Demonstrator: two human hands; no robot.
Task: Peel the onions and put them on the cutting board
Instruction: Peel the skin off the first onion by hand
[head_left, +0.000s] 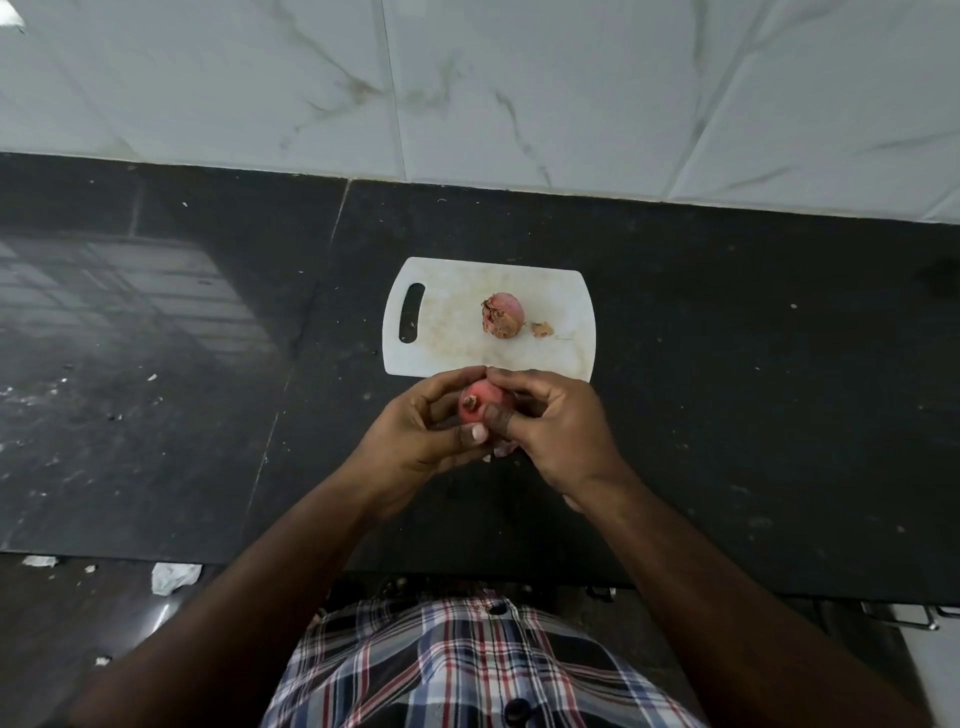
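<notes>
Countertop (727, 415): dark polished stone, speckled with pale flecks, backed by a white marbled tile wall (519, 93). Far left of the surface carries a window-like reflection. Near the lower left edge lies a crumpled white scrap (174, 577), with smaller white bits close by.

White cutting board (452, 353) sits at centre, handle slot (411, 313) on its left end. Board surface looks stained. One onion (503, 315) rests on the board right of centre, pinkish, with dry brown skin clinging to its left side. Just beside it on the right, apart from it, lies a small brown skin fragment (542, 329).

Left hand (415, 431): fingers curled around a second onion (480, 402), thumb underneath, fingertips reaching over the top. This onion is held above the counter just in front of the board's near edge, not on the board. It shows smooth pink-red flesh and a brown root stub facing the camera.

Right hand (556, 431): also grasping the same onion, thumb pressed on its front face, fingers wrapped over the right side. The two hands' fingertips meet over the onion's top.

Both forearms bare. Plaid shirt (467, 665) with dark buttons fills the lower centre.
</notes>
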